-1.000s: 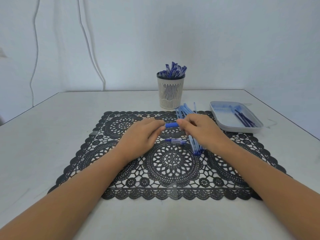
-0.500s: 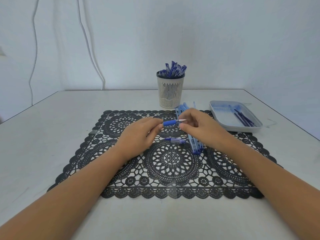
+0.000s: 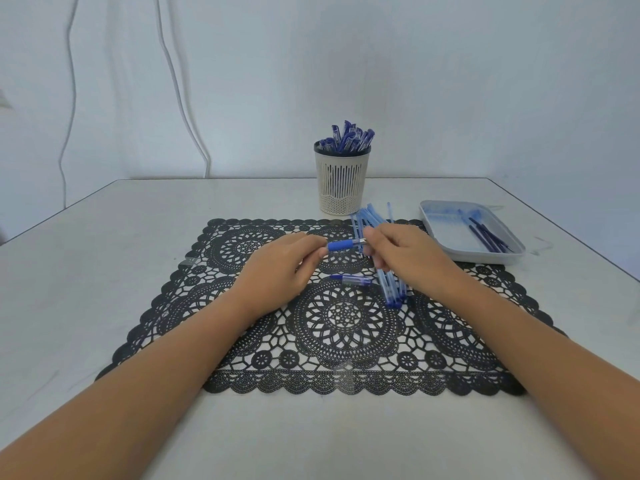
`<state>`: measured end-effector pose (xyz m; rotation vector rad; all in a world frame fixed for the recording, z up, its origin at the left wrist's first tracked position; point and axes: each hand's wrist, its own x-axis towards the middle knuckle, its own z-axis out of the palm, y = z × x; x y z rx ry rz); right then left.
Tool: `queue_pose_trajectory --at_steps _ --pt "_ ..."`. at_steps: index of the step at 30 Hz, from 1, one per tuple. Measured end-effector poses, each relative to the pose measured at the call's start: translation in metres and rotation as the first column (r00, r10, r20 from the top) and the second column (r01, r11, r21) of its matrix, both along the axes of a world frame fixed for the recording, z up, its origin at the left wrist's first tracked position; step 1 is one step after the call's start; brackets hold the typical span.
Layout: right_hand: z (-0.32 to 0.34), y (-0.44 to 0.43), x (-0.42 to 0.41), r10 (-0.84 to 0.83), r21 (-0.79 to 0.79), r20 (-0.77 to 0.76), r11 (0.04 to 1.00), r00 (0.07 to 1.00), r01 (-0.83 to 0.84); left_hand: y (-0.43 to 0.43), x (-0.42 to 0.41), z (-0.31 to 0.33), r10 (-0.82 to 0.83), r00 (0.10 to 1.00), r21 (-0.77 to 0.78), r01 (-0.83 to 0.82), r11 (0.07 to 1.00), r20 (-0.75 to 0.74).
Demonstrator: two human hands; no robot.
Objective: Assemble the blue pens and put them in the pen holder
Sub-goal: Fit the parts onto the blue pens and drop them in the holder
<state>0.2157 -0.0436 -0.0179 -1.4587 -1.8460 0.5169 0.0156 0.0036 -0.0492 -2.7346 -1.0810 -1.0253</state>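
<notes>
Pen (image 3: 343, 244) sits level between both hands: left hand (image 3: 280, 268) pinches its blue grip, right hand (image 3: 408, 261) pinches the metal tip. Looks light, stiff, slick; the grip seems the safest hold.

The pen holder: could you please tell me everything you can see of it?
The pen holder is a round cream cup, seemingly plastic, with vertical slots and a dark rim. It stands upright on the table, just beyond the far edge of the mat, holding a bunch of blue pens. Loose barrels lie near its base; contact unclear.
</notes>
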Motion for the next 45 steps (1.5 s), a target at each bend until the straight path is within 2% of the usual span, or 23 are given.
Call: queue_pose_trajectory --at_steps 6,10,16,18,20,22,25,28,35,39,41,45 --pt "-0.002 0.000 0.003 0.037 -0.014 -0.090 0.999 0.995 -0.038 -0.001 0.000 0.001 0.012 1.000 -0.007 -0.012 1.000 0.006" --pt "-0.001 0.001 0.000 -0.013 0.010 -0.023 1.000 1.000 0.013 -0.002 0.000 0.001 0.015 1.000 -0.012 -0.015 1.000 -0.008" --pt "-0.002 0.008 0.008 -0.054 0.055 -0.247 0.996 0.967 0.069 0.000 0.000 0.002 0.088 0.996 -0.075 -0.085 0.994 0.035" --pt "-0.003 0.010 0.012 -0.088 0.052 -0.268 0.993 0.960 0.106 0.001 0.000 0.003 0.125 0.991 -0.094 -0.120 0.988 0.049" --pt "-0.005 0.010 0.013 -0.083 0.050 -0.161 0.995 0.984 0.092 0.002 0.000 0.004 0.146 0.987 -0.115 -0.138 0.984 0.063" --pt "-0.007 0.010 0.011 -0.027 0.058 0.039 0.998 0.999 0.025 0.002 0.000 0.004 0.154 0.987 -0.119 -0.146 0.982 0.056" --pt "-0.009 0.011 0.005 0.077 0.032 0.309 0.995 0.948 -0.091 0.001 0.001 0.003 0.148 0.988 -0.116 -0.144 0.983 0.033" --pt "-0.009 0.013 0.001 0.130 -0.009 0.383 0.991 0.914 -0.137 0.000 0.001 0.004 0.143 0.989 -0.114 -0.138 0.984 0.033" --pt "-0.009 0.013 0.007 0.094 -0.012 0.207 0.996 0.974 -0.093 0.001 0.000 0.003 0.128 0.991 -0.114 -0.122 0.986 0.041" --pt "-0.004 0.014 0.010 -0.036 0.069 0.015 0.997 0.999 0.035 0.001 0.000 0.003 0.118 0.992 -0.115 -0.113 0.987 0.035" --pt "-0.002 0.013 0.007 -0.020 0.075 -0.056 0.997 0.998 0.024 0.002 0.000 0.002 0.104 0.994 -0.113 -0.100 0.989 0.024" --pt "-0.001 0.012 0.002 0.004 0.054 -0.071 0.999 0.997 0.000 0.001 0.001 0.001 0.085 0.996 -0.100 -0.084 0.991 0.007"
